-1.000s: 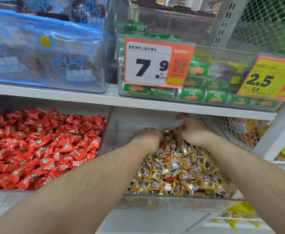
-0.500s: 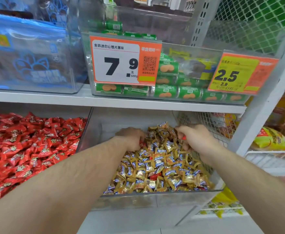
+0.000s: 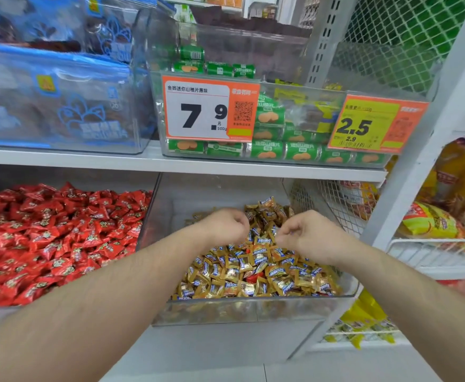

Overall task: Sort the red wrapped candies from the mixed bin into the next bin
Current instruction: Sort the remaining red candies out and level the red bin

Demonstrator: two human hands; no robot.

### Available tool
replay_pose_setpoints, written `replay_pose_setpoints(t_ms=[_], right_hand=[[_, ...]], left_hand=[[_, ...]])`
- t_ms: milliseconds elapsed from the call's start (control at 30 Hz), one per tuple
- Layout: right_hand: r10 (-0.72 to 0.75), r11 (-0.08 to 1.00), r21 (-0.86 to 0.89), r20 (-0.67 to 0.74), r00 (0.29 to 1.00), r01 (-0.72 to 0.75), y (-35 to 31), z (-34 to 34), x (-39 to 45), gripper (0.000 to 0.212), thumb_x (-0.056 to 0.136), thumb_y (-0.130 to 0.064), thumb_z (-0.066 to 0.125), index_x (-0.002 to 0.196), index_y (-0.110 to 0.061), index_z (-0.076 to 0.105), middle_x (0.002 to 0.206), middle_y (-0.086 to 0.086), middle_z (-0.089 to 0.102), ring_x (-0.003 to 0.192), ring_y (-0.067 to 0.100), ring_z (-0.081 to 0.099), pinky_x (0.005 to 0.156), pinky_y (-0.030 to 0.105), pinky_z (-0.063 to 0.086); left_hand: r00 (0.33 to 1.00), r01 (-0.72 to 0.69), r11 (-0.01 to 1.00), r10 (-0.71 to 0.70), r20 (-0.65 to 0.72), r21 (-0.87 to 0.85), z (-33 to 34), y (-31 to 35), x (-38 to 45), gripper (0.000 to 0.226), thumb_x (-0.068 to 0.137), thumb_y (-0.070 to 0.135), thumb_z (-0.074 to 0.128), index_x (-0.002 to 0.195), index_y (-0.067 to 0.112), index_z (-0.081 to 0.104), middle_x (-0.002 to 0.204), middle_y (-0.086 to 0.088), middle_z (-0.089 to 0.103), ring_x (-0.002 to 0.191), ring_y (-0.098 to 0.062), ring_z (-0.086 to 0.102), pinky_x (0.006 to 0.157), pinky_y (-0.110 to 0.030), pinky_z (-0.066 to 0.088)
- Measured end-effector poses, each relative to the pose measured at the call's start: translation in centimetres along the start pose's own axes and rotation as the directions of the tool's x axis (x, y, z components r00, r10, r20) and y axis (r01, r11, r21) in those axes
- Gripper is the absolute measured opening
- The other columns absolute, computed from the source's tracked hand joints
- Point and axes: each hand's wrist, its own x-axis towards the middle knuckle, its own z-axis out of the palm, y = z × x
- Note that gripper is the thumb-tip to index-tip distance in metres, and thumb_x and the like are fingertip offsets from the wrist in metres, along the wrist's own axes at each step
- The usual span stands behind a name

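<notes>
Both hands have been lifted off the gold candies since a second ago. Stray red candies (image 3: 253, 278) are seen among the gold ones in the mixed bin (image 3: 253, 312). Above them, the left hand (image 3: 225, 224) and right hand (image 3: 305, 232) are curled; any contents cannot be told. Leftward lies the red bin (image 3: 148, 216).

One head-worn wide-angle camera looks forward and slightly down, close to the shelf (image 3: 170, 164); both forearms enter from 6 o'clock toward the mixed bin (image 3: 253, 310) at centre.
</notes>
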Motion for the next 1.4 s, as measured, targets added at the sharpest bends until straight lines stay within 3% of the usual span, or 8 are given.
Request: replay_pose_setpoints(t_ms=[133,333,533,700,967,1133,1267,1400], right_hand=[[-0.030,0.986,-0.163,-0.036,0.999,0.023,-0.3,-0.2,-1.2,0.014,0.087,-0.027,0.071,0.074,-0.027,0.072,0.047,-0.021,0.050,0.047,-0.010,0.047,0.043,0.006,0.029],[-0.005,0.987,-0.163,-0.097,0.995,-0.011,0.4,-0.7,-2.7,0.017,0.086,-0.027,0.070,0.070,-0.031,0.070,0.055,-0.022,0.054,0.055,-0.006,0.050,0.046,0.007,0.030],[0.051,0.996,-0.072,-0.130,0.990,-0.061,1.7,0.0,-3.6,0.015,0.084,-0.023,0.071,0.070,-0.021,0.073,0.049,-0.019,0.059,0.050,-0.003,0.054,0.054,0.014,0.045],[0.103,0.995,0.009,-0.134,0.986,-0.102,2.2,-0.4,-3.9,0.015,0.086,-0.021,0.070,0.071,-0.019,0.073,0.060,-0.008,0.063,0.056,0.007,0.055,0.059,0.023,0.048],[0.054,0.999,0.004,-0.143,0.988,-0.054,0.3,-0.1,-0.7,0.015,0.096,-0.019,0.060,0.089,-0.021,0.074,0.069,-0.016,0.061,0.055,0.007,0.053,0.051,0.017,0.039],[-0.023,0.932,-0.354,0.162,0.987,0.080,-2.0,2.3,2.6,0.017,0.092,-0.013,0.059,0.091,-0.016,0.076,0.100,-0.002,0.072,0.082,0.011,0.064,0.073,0.025,0.054],[0.056,0.790,-0.590,0.343,0.938,0.168,-2.5,4.7,4.2,0.025,0.080,-0.004,0.052,0.092,-0.005,0.073,0.100,0.013,0.073,0.093,0.030,0.068,0.077,0.047,0.060],[0.062,0.664,-0.710,0.366,0.929,0.235,-3.1,6.5,4.5,0.018,0.079,-0.012,0.062,0.092,-0.015,0.075,0.089,-0.001,0.073,0.083,0.020,0.067,0.072,0.035,0.058]], left_hand=[[0.945,-0.310,0.811,0.204,0.257,0.497,2.0,-0.2,-1.1,0.013,0.083,0.019,0.063,0.086,0.025,0.074,0.090,0.015,0.066,0.089,-0.007,0.061,0.082,-0.028,0.052],[0.909,-0.412,0.574,0.206,0.362,0.708,3.6,-0.4,-0.4,0.043,0.086,0.028,0.068,0.128,0.032,0.061,0.123,0.001,0.058,0.111,-0.023,0.056,0.087,-0.042,0.053],[0.884,-0.464,0.366,0.252,0.394,0.807,5.0,0.3,-0.1,0.031,0.088,0.018,0.063,0.117,0.027,0.068,0.117,0.000,0.059,0.108,-0.025,0.058,0.079,-0.041,0.055],[0.907,-0.413,0.463,0.286,0.309,0.785,5.3,-0.4,-0.2,0.023,0.087,0.015,0.062,0.107,0.023,0.070,0.111,0.002,0.058,0.105,-0.022,0.057,0.073,-0.033,0.050],[0.996,-0.047,0.998,0.044,-0.083,-0.029,1.1,-1.3,-3.1,0.022,0.082,0.020,0.072,0.072,0.016,0.053,0.068,0.008,0.048,0.060,-0.011,0.046,0.052,-0.023,0.033],[0.966,0.089,0.648,-0.241,-0.093,-0.757,0.4,-1.4,-3.8,0.003,0.090,0.008,0.054,0.088,0.010,0.052,0.075,-0.007,0.056,0.054,-0.012,0.048,0.042,-0.020,0.030],[0.960,0.100,0.491,-0.277,-0.046,-0.866,0.5,-1.5,-4.5,0.011,0.091,0.003,0.046,0.098,0.003,0.054,0.081,-0.011,0.065,0.054,-0.014,0.059,0.040,-0.018,0.034],[0.942,0.102,0.415,-0.333,-0.046,-0.904,0.2,-2.2,-5.1,0.019,0.094,0.000,0.036,0.102,0.009,0.052,0.084,-0.015,0.058,0.060,-0.021,0.062,0.037,-0.018,0.038]])
